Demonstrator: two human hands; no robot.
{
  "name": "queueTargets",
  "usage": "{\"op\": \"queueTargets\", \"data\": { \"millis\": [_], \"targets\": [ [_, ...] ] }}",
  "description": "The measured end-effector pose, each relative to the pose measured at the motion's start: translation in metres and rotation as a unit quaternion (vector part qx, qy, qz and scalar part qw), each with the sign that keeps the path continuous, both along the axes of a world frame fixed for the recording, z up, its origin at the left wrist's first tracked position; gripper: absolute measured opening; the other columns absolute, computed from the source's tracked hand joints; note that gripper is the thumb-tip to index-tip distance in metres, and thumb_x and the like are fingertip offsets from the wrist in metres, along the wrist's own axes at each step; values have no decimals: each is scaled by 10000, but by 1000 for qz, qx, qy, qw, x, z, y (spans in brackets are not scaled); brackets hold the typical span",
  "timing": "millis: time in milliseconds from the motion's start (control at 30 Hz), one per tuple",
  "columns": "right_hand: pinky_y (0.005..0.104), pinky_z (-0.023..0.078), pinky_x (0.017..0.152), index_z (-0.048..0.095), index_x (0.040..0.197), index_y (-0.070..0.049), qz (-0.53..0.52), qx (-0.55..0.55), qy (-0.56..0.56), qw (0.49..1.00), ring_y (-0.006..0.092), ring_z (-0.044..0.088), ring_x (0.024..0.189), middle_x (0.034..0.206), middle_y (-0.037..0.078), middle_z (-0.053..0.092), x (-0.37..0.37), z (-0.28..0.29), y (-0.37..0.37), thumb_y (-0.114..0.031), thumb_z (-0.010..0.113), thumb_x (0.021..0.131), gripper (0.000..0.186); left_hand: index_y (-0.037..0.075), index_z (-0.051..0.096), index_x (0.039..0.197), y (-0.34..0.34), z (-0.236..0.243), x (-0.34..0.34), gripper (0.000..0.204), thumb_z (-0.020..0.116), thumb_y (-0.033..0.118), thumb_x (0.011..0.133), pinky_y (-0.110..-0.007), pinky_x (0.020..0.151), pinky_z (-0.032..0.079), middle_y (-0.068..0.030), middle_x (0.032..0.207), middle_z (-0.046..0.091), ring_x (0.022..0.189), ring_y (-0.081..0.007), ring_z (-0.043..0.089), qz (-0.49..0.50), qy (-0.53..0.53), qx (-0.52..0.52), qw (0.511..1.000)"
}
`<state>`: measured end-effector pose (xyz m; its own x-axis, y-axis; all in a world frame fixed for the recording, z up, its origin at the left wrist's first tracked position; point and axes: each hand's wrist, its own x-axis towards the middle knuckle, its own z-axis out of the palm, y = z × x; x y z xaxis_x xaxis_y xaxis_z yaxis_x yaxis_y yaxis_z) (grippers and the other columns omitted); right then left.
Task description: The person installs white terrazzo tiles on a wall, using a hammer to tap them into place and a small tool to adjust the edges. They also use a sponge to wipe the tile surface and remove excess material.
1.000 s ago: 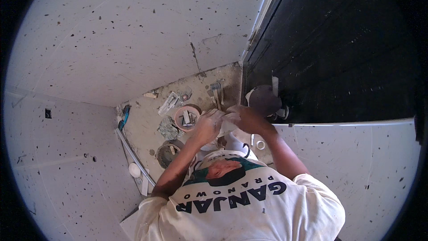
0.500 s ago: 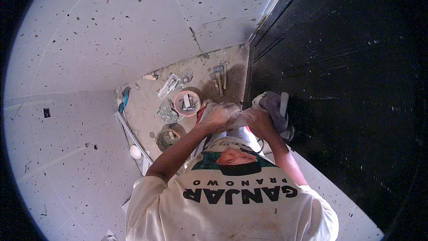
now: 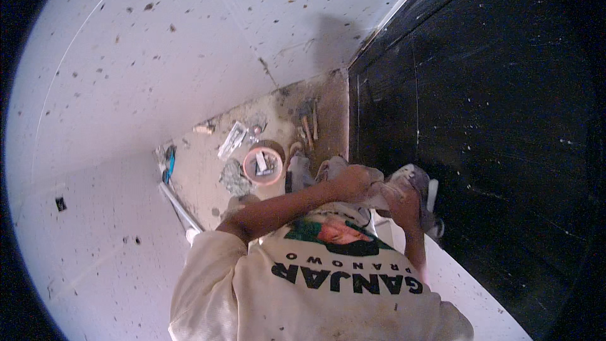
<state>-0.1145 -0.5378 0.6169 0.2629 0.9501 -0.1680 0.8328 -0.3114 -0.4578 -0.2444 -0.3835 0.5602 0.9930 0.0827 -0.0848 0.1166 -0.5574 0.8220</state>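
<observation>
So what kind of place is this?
Probably somewhere indoors that's being built or fixed up: there's a dirty floor, wooden-handled tools lying on it, and a pinkish tub with things inside.

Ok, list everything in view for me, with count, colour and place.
Walls: at least two, pale, dark-specked, left and top
Panel: one, black, right
Floor: one, tan, centre
Bucket: one, pink, on floor, pieces inside
Crumpled material: one heap, grey, left of bucket
Packet: one, whitish, above bucket
Wooden-handled tools: two, brown, upper right of bucket
Bar: one, pale, by left wall
Slim item: one, blue, floor's left corner
Rounded item: one, grey, right of centre, kind unclear
Shirt: one, cream, printed, bottom
Left hand: one, centre
Right hand: one, beside left hand, grips unclear
</observation>
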Motion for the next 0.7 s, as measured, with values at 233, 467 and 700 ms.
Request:
{"op": "queueTargets", "data": {
  "millis": [233, 467, 700],
  "targets": [
    [437, 505, 742, 670, 923, -8, -202, 104, 92, 970, 357, 653, 827, 897, 191, 663, -12, -79, 80, -143, 668, 845, 156, 45, 614, 908, 82, -119, 32, 254, 540, 288, 922, -477, 676, 498, -176, 820, 634, 752, -384, 636, 23, -174, -89, 981],
    [431, 491, 657, 669, 890, -27, -185, 249, -26, 950, 367, 605, 745, 798, 167, 610, -1, -213, 127, -82, 628, 853, 77, 6, 582, 794, 122, -235, 63, 242, 550, 219, 906, -370, 606, 465, -128, 710, 581, 618, -217, 558, 66, -174, -213, 959],
    [391, 498, 682, 676, 875, 5, -184, 412, -117, 885, 310, 623, 753, 837, 148, 648, 28, -375, 175, -49, 636, 862, 69, 2, 597, 814, 122, -384, 106, 249, 522, 217, 915, -345, 636, 460, -55, 735, 571, 707, -133, 542, 270, -272, -342, 858]
  ]
}}
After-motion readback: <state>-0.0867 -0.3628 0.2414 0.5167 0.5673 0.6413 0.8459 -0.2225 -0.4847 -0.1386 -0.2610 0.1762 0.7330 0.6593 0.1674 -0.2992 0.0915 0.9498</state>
